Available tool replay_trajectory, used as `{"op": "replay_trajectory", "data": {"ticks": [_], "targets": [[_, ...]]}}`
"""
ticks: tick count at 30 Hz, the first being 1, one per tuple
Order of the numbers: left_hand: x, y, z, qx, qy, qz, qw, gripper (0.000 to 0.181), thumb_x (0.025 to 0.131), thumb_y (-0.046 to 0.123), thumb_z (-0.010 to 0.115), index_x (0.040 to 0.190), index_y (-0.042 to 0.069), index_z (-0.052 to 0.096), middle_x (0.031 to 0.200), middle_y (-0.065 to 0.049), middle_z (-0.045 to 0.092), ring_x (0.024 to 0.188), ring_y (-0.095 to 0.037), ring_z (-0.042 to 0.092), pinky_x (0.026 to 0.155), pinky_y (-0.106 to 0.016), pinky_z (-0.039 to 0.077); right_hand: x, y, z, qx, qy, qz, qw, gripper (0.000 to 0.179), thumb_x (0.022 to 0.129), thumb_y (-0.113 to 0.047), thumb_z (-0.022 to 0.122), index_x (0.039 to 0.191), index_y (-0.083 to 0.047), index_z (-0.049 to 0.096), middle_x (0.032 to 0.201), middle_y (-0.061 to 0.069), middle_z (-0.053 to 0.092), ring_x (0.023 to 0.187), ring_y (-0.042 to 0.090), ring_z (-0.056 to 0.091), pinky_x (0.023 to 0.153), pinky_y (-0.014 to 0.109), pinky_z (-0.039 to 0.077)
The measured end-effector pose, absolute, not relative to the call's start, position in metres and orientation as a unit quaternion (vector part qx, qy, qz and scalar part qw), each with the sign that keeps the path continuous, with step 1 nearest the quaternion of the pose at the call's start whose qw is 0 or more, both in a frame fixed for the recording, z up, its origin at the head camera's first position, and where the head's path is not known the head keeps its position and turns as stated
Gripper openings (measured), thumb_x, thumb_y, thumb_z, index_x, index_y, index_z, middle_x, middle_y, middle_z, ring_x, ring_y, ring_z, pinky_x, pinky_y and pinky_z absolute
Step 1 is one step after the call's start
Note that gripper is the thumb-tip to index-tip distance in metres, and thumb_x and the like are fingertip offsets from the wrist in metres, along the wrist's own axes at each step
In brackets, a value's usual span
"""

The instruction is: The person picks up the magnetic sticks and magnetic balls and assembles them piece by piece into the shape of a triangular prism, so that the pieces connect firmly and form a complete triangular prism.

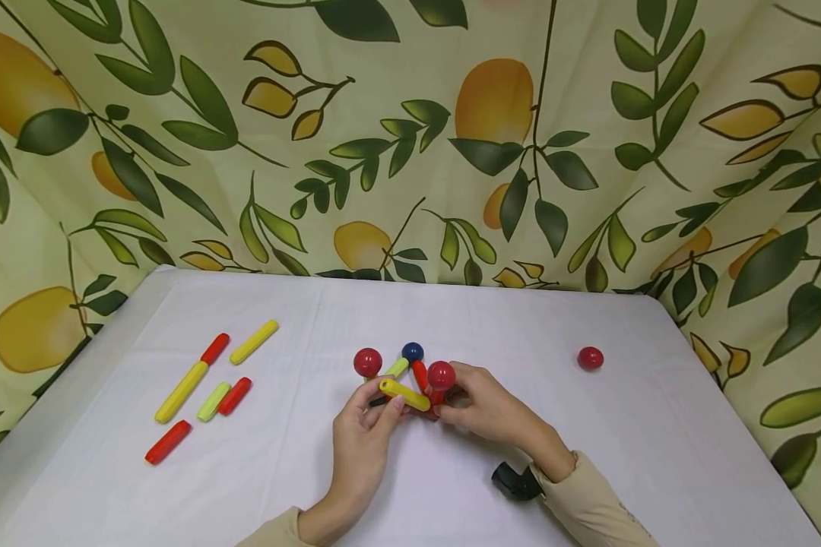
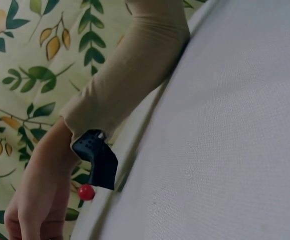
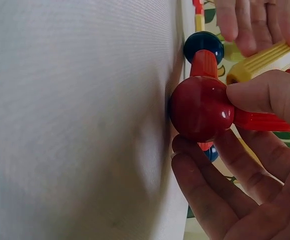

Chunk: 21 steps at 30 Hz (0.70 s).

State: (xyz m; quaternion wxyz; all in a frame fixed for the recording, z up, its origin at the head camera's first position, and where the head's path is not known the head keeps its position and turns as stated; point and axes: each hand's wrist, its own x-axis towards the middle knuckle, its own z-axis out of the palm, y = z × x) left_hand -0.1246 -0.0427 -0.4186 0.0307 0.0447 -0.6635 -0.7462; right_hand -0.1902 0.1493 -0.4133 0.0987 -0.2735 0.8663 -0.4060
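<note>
My left hand pinches a yellow rod between thumb and fingers, above the near side of a small frame of rods and balls. With its thumb and fingers round a red ball low on that frame, my right hand steadies the near right corner. Red rods run from this ball, one of them to a dark blue ball. An upper red ball tops this corner, and another red ball stands at the left. At the back, a blue ball joins a light green rod and a red rod.
Loose rods lie on the left of the white table: a long yellow rod, a joined red-and-yellow rod, a light green rod and red rods. A single red ball sits at the right. A black wrist device pokes from the right sleeve.
</note>
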Motion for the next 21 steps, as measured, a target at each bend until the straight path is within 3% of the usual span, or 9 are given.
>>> {"op": "replay_trajectory", "data": {"ticks": [8, 15, 21], "targets": [[-0.128, -0.040, -0.420, 0.041, -0.681, -0.731, 0.007, 0.039, 0.096, 0.011, 0.064, 0.131, -0.003, 0.055, 0.116, -0.019, 0.064, 0.096, -0.024, 0.071, 0.085, -0.027, 0.058, -0.190, 0.151, -0.412, -0.258, 0.857, -0.430, 0.119, 0.019, 0.085, -0.007, 0.075, 0.103, -0.010, 0.069, 0.097, 0.001, 0.069, 0.085, 0.010, 0.063, 0.081, 0.025, 0.055], [-0.133, -0.043, -0.422, 0.007, -0.710, -0.704, -0.030, 0.041, 0.100, 0.024, 0.059, 0.130, -0.004, 0.057, 0.105, -0.023, 0.066, 0.071, -0.020, 0.068, 0.070, -0.026, 0.060, -0.190, 0.151, -0.411, -0.278, 0.859, -0.413, 0.115, 0.018, 0.087, -0.009, 0.074, 0.104, -0.009, 0.069, 0.097, -0.001, 0.069, 0.087, 0.009, 0.063, 0.084, 0.028, 0.056], [-0.138, -0.046, -0.421, 0.011, -0.708, -0.703, -0.063, 0.039, 0.101, 0.028, 0.058, 0.124, -0.004, 0.058, 0.087, -0.017, 0.066, 0.056, -0.017, 0.065, 0.059, -0.027, 0.058, -0.188, 0.149, -0.409, -0.279, 0.873, -0.385, 0.108, 0.019, 0.088, -0.010, 0.073, 0.106, -0.009, 0.068, 0.099, -0.001, 0.068, 0.091, 0.011, 0.062, 0.086, 0.029, 0.056]]}}
